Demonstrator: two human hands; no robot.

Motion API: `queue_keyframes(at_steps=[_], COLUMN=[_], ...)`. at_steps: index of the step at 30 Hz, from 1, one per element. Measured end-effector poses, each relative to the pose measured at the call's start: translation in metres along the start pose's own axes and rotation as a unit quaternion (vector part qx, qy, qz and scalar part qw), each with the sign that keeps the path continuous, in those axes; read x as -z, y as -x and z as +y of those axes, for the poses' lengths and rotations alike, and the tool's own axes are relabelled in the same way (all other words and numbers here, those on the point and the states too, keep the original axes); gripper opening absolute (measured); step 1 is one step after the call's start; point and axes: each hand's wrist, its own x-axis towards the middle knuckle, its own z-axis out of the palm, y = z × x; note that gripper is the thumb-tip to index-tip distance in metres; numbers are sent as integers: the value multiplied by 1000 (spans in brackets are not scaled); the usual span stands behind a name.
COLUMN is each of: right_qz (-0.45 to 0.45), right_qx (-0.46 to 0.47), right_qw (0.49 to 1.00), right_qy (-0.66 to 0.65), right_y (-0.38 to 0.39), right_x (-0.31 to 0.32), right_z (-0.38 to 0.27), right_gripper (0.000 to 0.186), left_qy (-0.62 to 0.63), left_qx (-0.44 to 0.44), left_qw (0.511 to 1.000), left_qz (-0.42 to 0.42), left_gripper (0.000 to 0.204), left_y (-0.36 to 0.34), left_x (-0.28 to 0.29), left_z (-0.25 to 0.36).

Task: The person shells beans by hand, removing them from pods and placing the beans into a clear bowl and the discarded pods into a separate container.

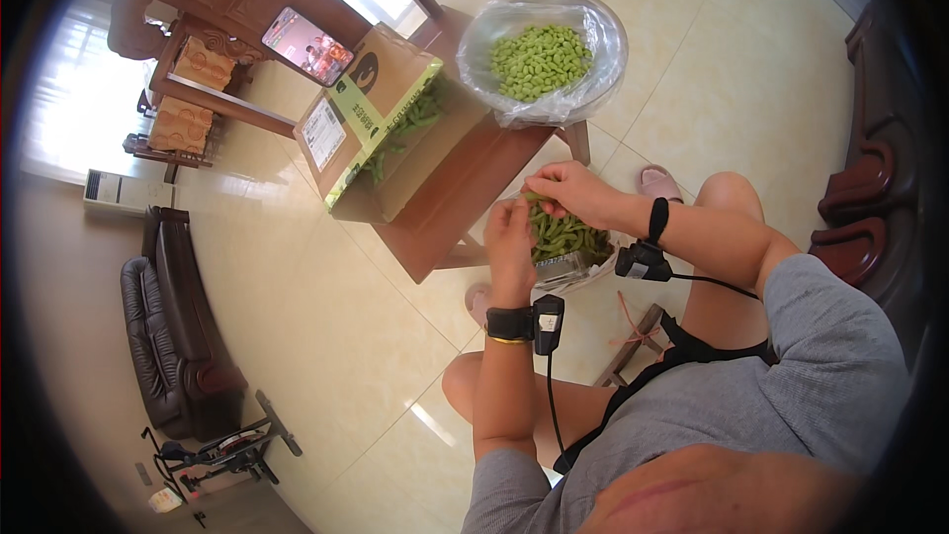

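My left hand and my right hand are close together, fingers pinched. Between their fingertips shows a green bean pod, partly hidden by the fingers. Just below the hands, a container lined with a plastic bag holds many green pods. Beyond my right hand, a metal bowl lined with clear plastic holds shelled green beans. An open cardboard box tilts on the wooden bench, and more green pods show inside it.
Box and bowl rest on a reddish-brown wooden bench. A phone with a lit screen leans by the box. Dark sofas stand to the left and at the far right. Cabled devices are strapped to both my wrists. A small stool sits near my legs.
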Motion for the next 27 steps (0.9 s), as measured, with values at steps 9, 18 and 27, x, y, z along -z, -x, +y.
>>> queue_keyframes(at_steps=[9,18,27], right_qz=[-14,13,-16], right_qx=[3,37,42], right_qw=[997,999,999], right_qy=[70,13,-4], right_y=[-2,-1,-2], right_x=[4,7,15], right_z=[-3,-8,-15], right_gripper=[18,18,20], left_qy=[-20,15,63], left_qx=[-52,11,15], left_qw=[998,999,998], left_qz=[31,29,-27], left_gripper=[9,26,18], left_y=[-2,16,7], left_x=[4,-11,-7], left_z=[4,19,22])
